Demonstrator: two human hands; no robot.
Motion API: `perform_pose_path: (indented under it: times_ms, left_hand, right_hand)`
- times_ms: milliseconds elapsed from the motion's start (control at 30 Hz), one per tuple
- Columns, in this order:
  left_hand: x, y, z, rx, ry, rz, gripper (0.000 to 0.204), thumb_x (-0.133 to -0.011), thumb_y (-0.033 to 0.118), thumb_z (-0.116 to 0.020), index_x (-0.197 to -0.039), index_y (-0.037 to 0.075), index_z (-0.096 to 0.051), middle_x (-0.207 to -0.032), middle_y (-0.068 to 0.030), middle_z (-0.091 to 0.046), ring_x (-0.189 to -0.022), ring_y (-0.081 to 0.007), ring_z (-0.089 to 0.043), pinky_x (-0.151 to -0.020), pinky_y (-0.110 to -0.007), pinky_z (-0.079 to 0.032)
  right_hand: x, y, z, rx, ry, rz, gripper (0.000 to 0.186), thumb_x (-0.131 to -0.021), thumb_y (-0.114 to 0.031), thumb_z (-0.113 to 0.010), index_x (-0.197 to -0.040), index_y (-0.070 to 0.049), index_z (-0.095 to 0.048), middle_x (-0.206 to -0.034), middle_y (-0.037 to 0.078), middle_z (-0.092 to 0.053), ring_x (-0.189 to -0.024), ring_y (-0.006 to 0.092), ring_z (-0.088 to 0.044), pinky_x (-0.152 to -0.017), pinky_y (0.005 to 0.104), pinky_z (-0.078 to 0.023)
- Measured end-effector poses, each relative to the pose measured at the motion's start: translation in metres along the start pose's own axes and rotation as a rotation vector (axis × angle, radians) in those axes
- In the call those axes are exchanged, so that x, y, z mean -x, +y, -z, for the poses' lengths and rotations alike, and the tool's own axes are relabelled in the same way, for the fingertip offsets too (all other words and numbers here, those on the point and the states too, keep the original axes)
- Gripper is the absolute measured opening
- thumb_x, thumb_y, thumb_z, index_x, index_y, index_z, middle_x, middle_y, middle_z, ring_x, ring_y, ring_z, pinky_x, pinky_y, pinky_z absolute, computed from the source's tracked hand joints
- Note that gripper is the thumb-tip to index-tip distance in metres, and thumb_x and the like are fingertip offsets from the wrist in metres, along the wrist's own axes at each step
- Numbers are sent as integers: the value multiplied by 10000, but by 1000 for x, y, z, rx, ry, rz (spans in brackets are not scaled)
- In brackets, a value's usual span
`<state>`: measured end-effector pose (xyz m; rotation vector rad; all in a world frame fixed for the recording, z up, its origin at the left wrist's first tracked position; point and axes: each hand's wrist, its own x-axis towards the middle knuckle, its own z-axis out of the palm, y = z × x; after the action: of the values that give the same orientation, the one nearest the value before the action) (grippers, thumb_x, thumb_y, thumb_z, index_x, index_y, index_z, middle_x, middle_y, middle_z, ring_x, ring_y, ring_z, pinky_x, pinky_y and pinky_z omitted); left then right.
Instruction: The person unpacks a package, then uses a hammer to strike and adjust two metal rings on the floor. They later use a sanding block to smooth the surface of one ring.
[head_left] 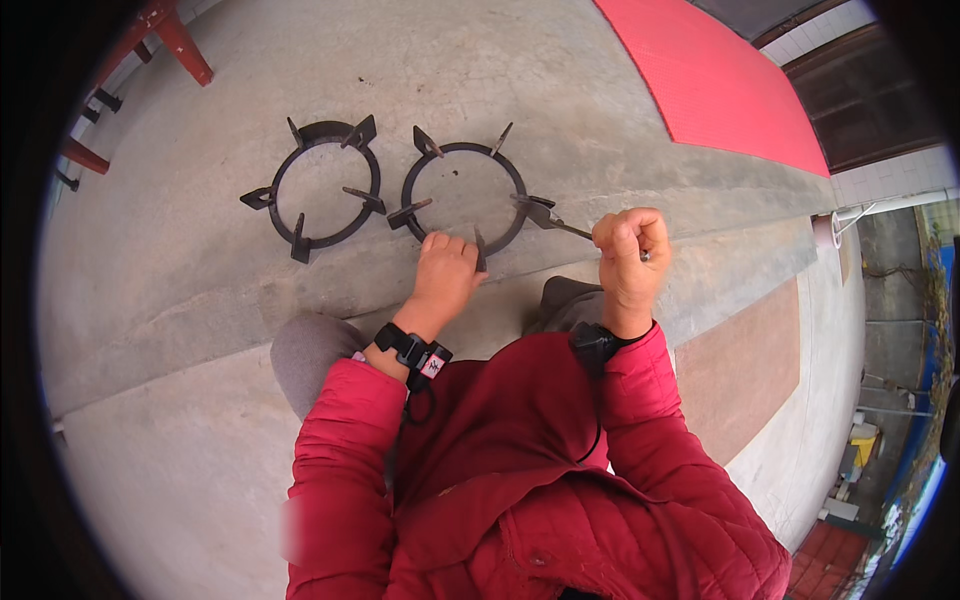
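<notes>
Across our lap hangs a dark red apron (500, 415), our grey left knee (310, 360) jutting out beside it. To the right, past our sleeve, a flat brown panel (745, 370) lies on the floor. Just ahead, our left hand (445, 275) curls onto the near side of the right black ring (466, 147), fingers and thumb closed by its near prong; how hard they press, we cannot tell. Level with it, our right hand (630, 265) makes a fist around a thin tool (572, 230), whose far end meets the ring's right-hand prong. Just left sits the left black ring (320, 131), only a slim gap parting the facing prongs. Beyond both rings, a broad stretch of concrete (480, 60) gives room forward, bounded at right by the slanting edge of a red mat (720, 90) and at far left by red furniture legs (185, 45).
</notes>
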<state>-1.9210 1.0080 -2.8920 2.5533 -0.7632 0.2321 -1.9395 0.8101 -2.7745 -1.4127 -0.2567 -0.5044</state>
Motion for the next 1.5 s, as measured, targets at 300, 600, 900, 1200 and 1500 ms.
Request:
perform_pose_path:
  times_ms: [300, 600, 900, 1200, 1500]
  left_hand:
    - [15, -2, 8, -9, 17, -7, 309, -628, 255, -706, -817, 43, -584, -793, -94, -543, -844, -264, -486, -858, -382, -348]
    - [12, -10, -9, -9, 35, -13, 292, -618, 248, -712, -787, 52, -579, -782, -92, -538, -842, -262, -484, -849, -378, -349]
    - [-10, -1, -18, 16, 10, -4, 353, -625, 251, -707, -859, 14, -590, -785, -105, -537, -831, -280, -487, -853, -395, -361]
    - [-21, -11, -20, 44, 28, -41, 367, -627, 251, -705, -877, 10, -587, -805, -106, -539, -832, -283, -488, -859, -397, -362]
    - [1, 27, 0, -7, 26, -43, 317, -625, 262, -708, -816, 35, -596, -796, -101, -548, -842, -272, -491, -853, -392, -356]
  right_hand:
    - [1, -10, -26, -224, -129, 105, 324, -913, -211, -419, -637, -52, -359, -516, 10, -358, -462, 96, -306, -439, 254, -234]
    - [-4, -5, -40, 333, -458, 215, 260, -821, -155, -523, -610, -15, -459, -529, 45, -439, -434, 152, -391, -422, 280, -310]
    - [-29, -11, -21, 96, -464, 137, 425, -904, -254, -426, -562, -29, -309, -482, 22, -306, -433, 113, -246, -406, 280, -184]
    - [-34, 5, -5, 344, -469, 27, 361, -897, -199, -420, -599, -11, -345, -525, 38, -380, -473, 123, -323, -443, 266, -250]
    - [72, -85, 50, 893, -543, -2, 172, -730, -27, -549, -890, 37, -556, -995, 208, -560, -888, 353, -555, -763, 374, -459]
